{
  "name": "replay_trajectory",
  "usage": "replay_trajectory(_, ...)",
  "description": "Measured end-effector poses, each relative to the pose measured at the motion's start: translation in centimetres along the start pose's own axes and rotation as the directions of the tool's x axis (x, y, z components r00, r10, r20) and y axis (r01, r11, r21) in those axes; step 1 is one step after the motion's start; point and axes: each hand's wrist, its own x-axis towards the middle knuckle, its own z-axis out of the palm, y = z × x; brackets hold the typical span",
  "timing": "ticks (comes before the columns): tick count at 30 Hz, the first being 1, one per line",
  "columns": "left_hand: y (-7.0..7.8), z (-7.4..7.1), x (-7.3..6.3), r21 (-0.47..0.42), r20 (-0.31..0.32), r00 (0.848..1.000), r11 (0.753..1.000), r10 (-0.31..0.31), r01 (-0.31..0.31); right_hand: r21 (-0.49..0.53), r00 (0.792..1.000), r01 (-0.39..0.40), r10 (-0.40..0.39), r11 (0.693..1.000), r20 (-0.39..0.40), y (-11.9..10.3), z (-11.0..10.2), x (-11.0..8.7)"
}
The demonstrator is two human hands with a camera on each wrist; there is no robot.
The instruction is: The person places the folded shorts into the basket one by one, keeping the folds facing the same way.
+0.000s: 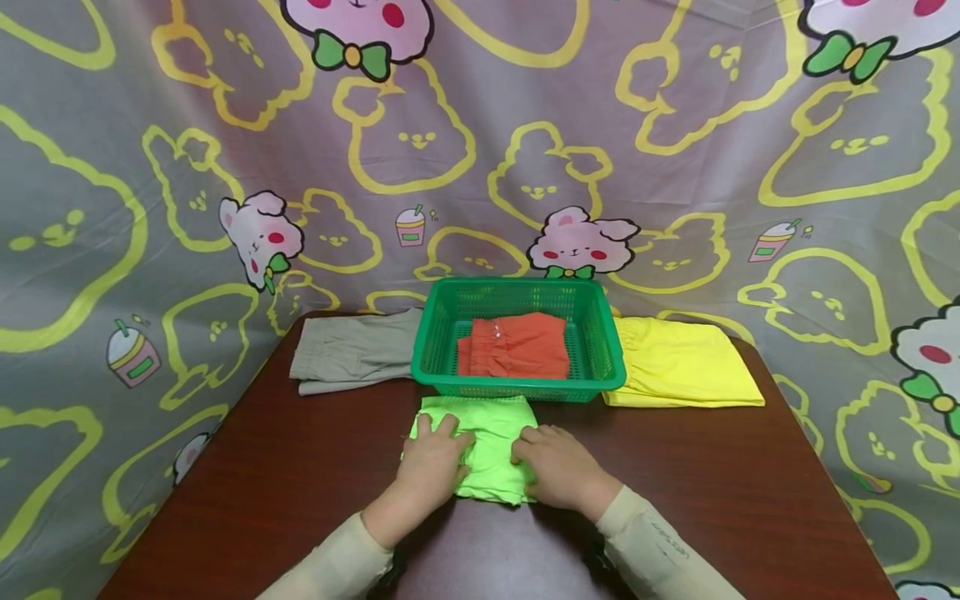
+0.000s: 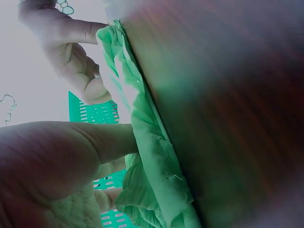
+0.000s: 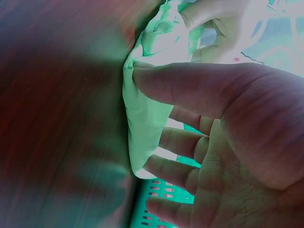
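A folded bright green garment (image 1: 495,442) lies on the dark wooden table in front of the basket. My left hand (image 1: 431,462) rests over its left side with fingers spread. At the right edge, my right hand (image 1: 562,468) touches the cloth with its fingertips. The left wrist view shows the left thumb pressed to the near edge of the green garment (image 2: 149,137), with a gathered band near the fingers. In the right wrist view the right thumb (image 3: 175,85) lies against the green cloth (image 3: 145,114), its other fingers stretched out along the side.
Behind the green garment stands a green plastic basket (image 1: 517,386) holding a folded orange garment (image 1: 521,346). A folded grey garment (image 1: 352,350) lies left of the basket, and a folded yellow garment (image 1: 682,362) lies right of it. A patterned curtain (image 1: 465,150) hangs behind the table.
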Motion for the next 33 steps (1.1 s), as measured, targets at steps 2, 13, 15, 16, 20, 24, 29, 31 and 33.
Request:
replay_trajectory(2,0.1,0.0,0.0,-0.006,-0.002,1.0,1.0,0.002,-0.002,-0.005,1.0,0.001,-0.001,1.0,-0.002,0.1,0.0,-0.1)
replay_trajectory(13,0.7,0.5,0.3,-0.095,0.011,1.0,0.995,0.003,-0.002,-0.019,1.0,-0.005,0.005,1.0,-0.004,0.9,-0.2,-1.1)
replay_trajectory(15,0.8,0.5,0.4,-0.104,0.011,1.0,0.995,0.003,-0.002,-0.018,1.0,-0.006,0.006,1.0,-0.003,1.0,-0.3,-1.4)
replay_trajectory(16,0.9,0.5,0.5,-0.109,0.011,1.0,0.994,0.003,-0.002,-0.017,1.0,-0.005,0.005,1.0,-0.004,1.1,-0.4,-1.4)
replay_trajectory(20,1.1,0.6,0.7,-0.121,0.022,1.0,0.993,0.01,-0.008,-0.02,1.0,0.005,-0.005,1.0,-0.017,1.4,-0.5,-1.8)
replay_trajectory(24,1.1,0.7,1.1,-0.152,0.052,0.998,0.988,0.026,-0.018,-0.026,0.999,0.014,-0.015,1.0,-0.03,1.9,-0.5,-2.2)
replay_trajectory(29,1.3,0.9,1.6,-0.185,0.088,0.995,0.982,0.038,-0.022,-0.034,0.999,0.02,-0.021,0.999,-0.047,2.3,-0.5,-2.7)
replay_trajectory(31,1.6,0.8,1.7,-0.187,0.102,0.994,0.982,0.04,-0.02,-0.038,0.998,0.024,-0.026,0.999,-0.055,2.4,-0.5,-2.9)
replay_trajectory(33,1.8,0.6,1.8,-0.188,0.114,0.993,0.982,0.042,-0.02,-0.039,0.998,0.027,-0.029,0.999,-0.059,2.6,-0.6,-3.0)
